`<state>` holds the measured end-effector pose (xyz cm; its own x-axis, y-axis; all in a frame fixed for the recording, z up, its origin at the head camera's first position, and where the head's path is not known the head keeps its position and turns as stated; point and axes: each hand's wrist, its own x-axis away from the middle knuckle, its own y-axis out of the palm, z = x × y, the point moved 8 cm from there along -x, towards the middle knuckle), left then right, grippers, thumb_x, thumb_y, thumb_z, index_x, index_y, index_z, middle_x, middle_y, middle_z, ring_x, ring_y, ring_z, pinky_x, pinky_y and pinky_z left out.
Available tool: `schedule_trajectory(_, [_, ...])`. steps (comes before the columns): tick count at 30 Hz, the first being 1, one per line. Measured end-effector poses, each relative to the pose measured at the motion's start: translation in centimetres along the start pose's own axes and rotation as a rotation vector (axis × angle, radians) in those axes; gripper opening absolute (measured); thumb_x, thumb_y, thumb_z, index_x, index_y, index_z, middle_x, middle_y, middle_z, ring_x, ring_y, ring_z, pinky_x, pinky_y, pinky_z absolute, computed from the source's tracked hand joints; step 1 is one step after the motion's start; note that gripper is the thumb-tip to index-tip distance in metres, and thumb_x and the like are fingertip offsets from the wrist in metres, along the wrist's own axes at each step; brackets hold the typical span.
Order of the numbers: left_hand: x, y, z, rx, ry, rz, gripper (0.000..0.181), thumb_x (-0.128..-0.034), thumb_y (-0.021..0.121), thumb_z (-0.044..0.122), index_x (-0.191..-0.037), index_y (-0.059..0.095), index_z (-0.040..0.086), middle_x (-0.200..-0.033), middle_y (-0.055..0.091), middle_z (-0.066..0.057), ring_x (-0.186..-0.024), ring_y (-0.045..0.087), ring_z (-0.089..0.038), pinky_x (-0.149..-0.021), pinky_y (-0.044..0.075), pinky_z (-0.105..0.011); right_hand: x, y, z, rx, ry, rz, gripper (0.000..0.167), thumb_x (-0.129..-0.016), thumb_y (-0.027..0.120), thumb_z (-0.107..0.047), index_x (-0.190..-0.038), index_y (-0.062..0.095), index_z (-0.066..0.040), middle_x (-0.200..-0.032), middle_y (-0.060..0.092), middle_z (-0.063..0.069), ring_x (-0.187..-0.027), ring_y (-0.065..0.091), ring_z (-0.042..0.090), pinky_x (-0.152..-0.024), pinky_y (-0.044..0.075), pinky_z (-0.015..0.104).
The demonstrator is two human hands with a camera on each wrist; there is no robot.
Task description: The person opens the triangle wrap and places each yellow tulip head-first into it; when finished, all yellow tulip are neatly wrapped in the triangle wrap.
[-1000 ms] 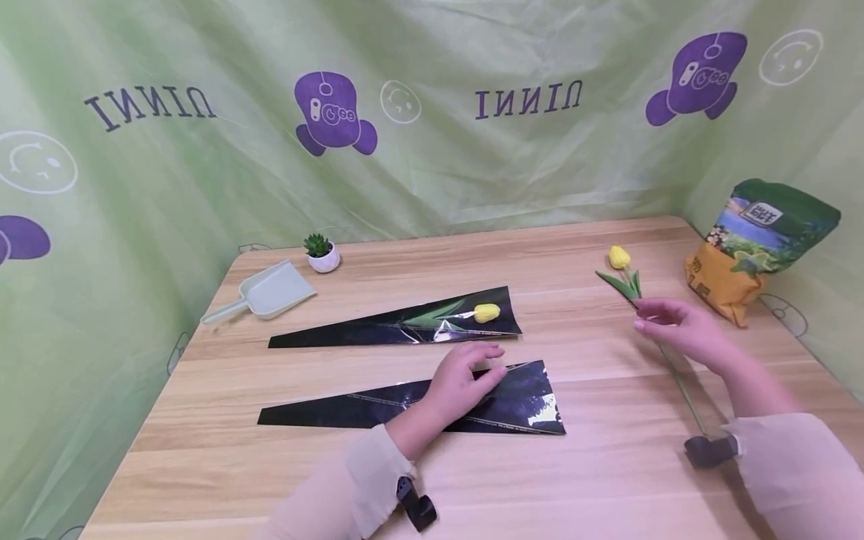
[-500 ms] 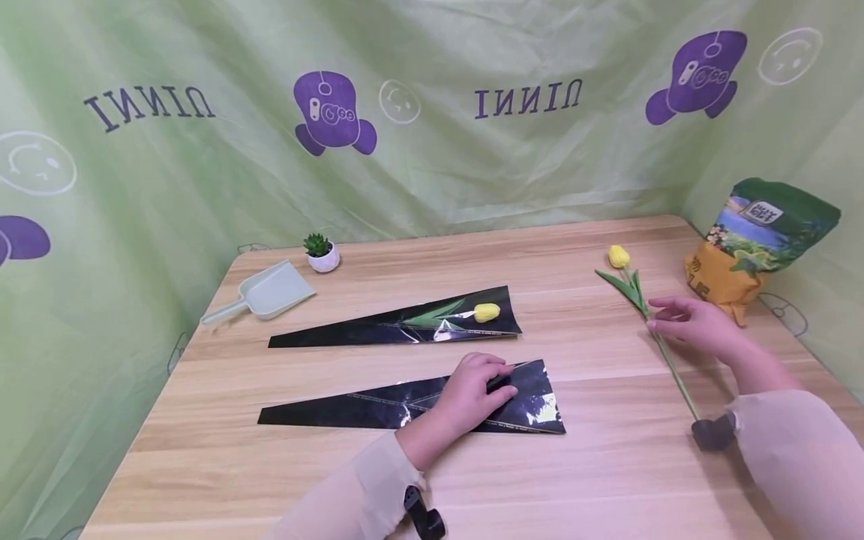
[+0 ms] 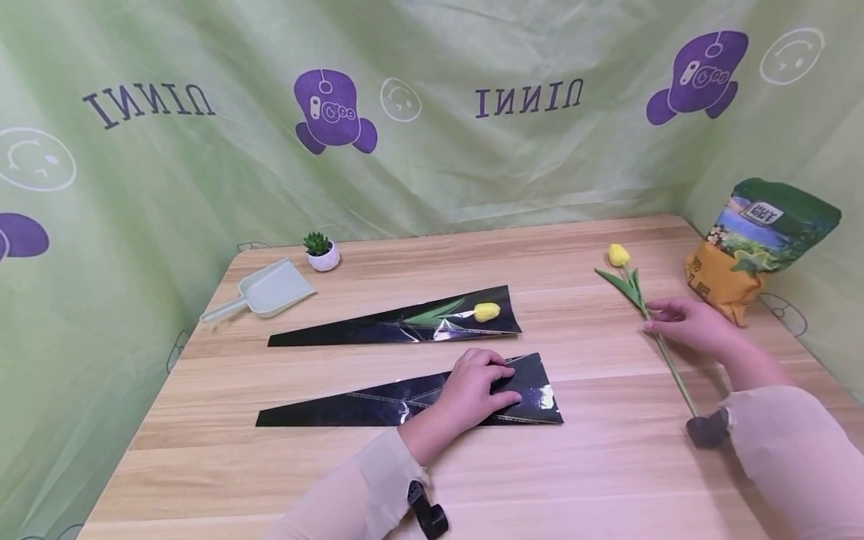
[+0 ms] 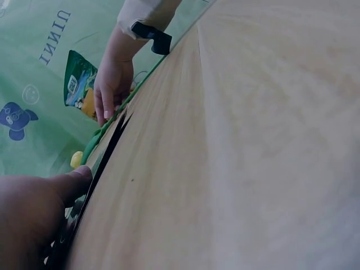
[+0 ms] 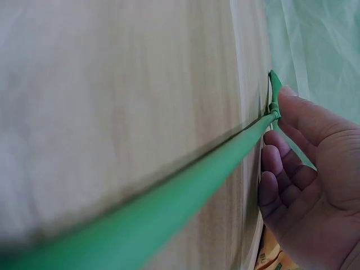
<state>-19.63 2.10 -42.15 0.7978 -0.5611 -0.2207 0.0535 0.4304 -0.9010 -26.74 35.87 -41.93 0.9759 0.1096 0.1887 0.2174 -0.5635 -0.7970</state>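
My left hand (image 3: 472, 386) lies over a black tapered flower sleeve (image 3: 540, 386), its bent fingers and thumb pinching the film near the wide end. In the left wrist view the thumb (image 4: 79, 177) bears on the film. On the right, my right hand (image 3: 691, 330) pinches the green stem of a yellow artificial tulip (image 3: 675, 375) just below its leaves. The right wrist view shows the thumb (image 5: 304, 112) against the stem (image 5: 185, 197), with the other fingers curled below. A second sleeve (image 3: 337, 330), with a yellow tulip (image 3: 486, 312) inside, lies farther back.
A pale dustpan (image 3: 277, 289) and a small potted succulent (image 3: 324, 256) stand at the back left. A green and orange bag (image 3: 756, 247) stands at the right edge, close to my right hand. A printed green curtain (image 3: 445, 165) hangs behind the table.
My left hand has shifted right along the near sleeve, whose wide end has moved slightly away from me. My right hand has moved slightly down the tulip stem and closed on it.
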Motion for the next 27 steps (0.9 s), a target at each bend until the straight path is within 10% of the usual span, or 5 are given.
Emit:
schedule_trajectory(12, [-0.2, -0.14, 0.25, -0.006, 0.052, 0.006, 0.024, -0.089, 0.071, 0.035, -0.107, 0.078, 0.02, -0.112, 0.068, 0.003, -0.11, 0.057, -0.017, -0.101, 0.045, -0.029, -0.32, 0.13, 0.49, 0.009, 0.033, -0.018, 0.073, -0.094, 0.062, -0.046, -0.141, 0.043, 0.007, -0.125, 0.058, 0.033, -0.117, 0.053, 0.05, -0.094, 0.042, 0.062])
schedule_trajectory(27, [-0.07, -0.9, -0.5, 0.162, 0.024, 0.165, 0.021, -0.0905, 0.07, 0.03, -0.107, 0.077, 0.018, -0.109, 0.075, 0.004, -0.106, 0.067, -0.012, -0.095, 0.052, -0.024, -0.53, 0.18, 0.32, 0.018, 0.043, 0.002, 0.071, -0.093, 0.064, -0.043, -0.139, 0.045, 0.008, -0.121, 0.062, 0.032, -0.115, 0.054, 0.051, -0.095, 0.041, 0.064])
